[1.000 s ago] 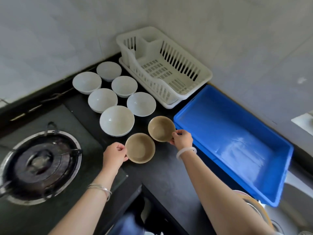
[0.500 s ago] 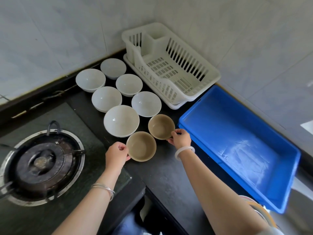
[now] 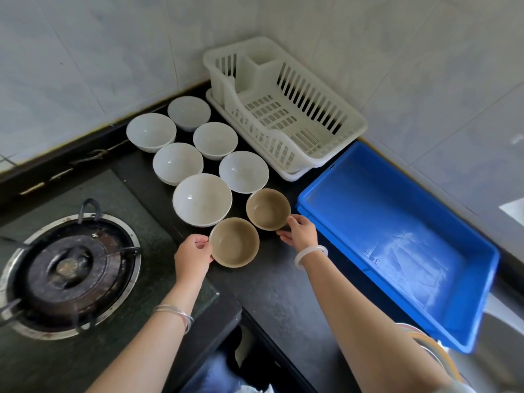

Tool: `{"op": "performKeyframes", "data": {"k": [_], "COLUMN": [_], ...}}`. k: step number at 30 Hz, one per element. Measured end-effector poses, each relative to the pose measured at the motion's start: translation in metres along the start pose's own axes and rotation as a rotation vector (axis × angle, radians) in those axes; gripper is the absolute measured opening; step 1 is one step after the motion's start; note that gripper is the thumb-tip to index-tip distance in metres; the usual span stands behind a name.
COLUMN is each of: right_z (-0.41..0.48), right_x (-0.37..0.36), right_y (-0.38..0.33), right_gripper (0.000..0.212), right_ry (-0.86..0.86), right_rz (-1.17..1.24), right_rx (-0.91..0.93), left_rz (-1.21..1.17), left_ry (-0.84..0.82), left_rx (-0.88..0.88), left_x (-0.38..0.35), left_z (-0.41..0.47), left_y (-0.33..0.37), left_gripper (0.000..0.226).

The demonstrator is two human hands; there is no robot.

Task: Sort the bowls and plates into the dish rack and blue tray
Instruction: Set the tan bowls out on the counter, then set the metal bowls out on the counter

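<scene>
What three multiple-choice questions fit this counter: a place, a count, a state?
1. Where is the blue tray? A) inside the dish rack B) right beside the dish rack C) on bowls
2. How many white bowls? A) six B) four C) eight
3. What are the hands doing? A) hanging idle B) pressing the tray C) each holding a brown bowl
1 B, side by side; 2 A, six counted; 3 C, left hand holds the near brown bowl, right hand the far brown bowl.
</scene>
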State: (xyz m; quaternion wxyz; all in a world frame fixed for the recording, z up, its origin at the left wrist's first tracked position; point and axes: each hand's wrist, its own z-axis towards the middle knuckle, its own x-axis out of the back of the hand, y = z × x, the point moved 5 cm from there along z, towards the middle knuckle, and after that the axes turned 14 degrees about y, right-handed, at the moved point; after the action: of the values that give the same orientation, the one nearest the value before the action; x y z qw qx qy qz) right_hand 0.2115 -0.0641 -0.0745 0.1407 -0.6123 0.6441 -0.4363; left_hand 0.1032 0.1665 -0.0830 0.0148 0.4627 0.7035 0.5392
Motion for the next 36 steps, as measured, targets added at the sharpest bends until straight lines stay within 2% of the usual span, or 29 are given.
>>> {"op": "performKeyframes", "data": {"k": [4,8,12,15,19,27,29,32,36], "right_z": [-0.009,-0.025,-0.049,-0.065,-0.08,-0.111,-0.117,-0.122,-0.121], "right_x": [0.01,0.035,0.078,0.127,0.206,0.337,0.348,0.349,0.343], "right_y": [0.001,-0.001,0.003,0.014,0.047,0.136,0.154,0.172,0.174], "right_gripper": [0.032,0.031,0.025,0.017,0.013,0.011,0.013,0.016,0.019], "right_ry": [-0.031,-0.031,-0.024,0.049,0.269,0.739,0.764,0.737,0.729], "right_rz": [-0.002,-0.031,-0.09,-0.103,-0.09,-0.395,-0.43,-0.484,-0.549], "right_rx": [0.008,0.1,0.25,0.349,0.328,0.231,0.199,0.178,0.142], "left_rz": [0.089,0.256,0.316,0.297,0.279,0.347,0.348,0.433,0.519], "left_ry": [-0.012,0.031,0.031,-0.078,-0.317,-0.74,-0.8,-0.789,-0.766], "left_rx": [-0.068,-0.27,-0.464,-0.532,-0.626,-0.867,-0.939,-1.084,-1.122], "left_x": [0.003,0.011,0.005,-0.019,-0.067,-0.141,-0.149,-0.159,-0.164], "left_z": [-0.011,-0.032,-0.062,-0.093,-0.153,-0.29,-0.314,-0.334,-0.342], "left_y": [0.007,0.022,0.042,0.053,0.057,0.039,0.034,0.024,0.011], "left_gripper": [0.023,0.033,0.031,0.028,0.028,0.025,0.026,0.029,0.041]}}
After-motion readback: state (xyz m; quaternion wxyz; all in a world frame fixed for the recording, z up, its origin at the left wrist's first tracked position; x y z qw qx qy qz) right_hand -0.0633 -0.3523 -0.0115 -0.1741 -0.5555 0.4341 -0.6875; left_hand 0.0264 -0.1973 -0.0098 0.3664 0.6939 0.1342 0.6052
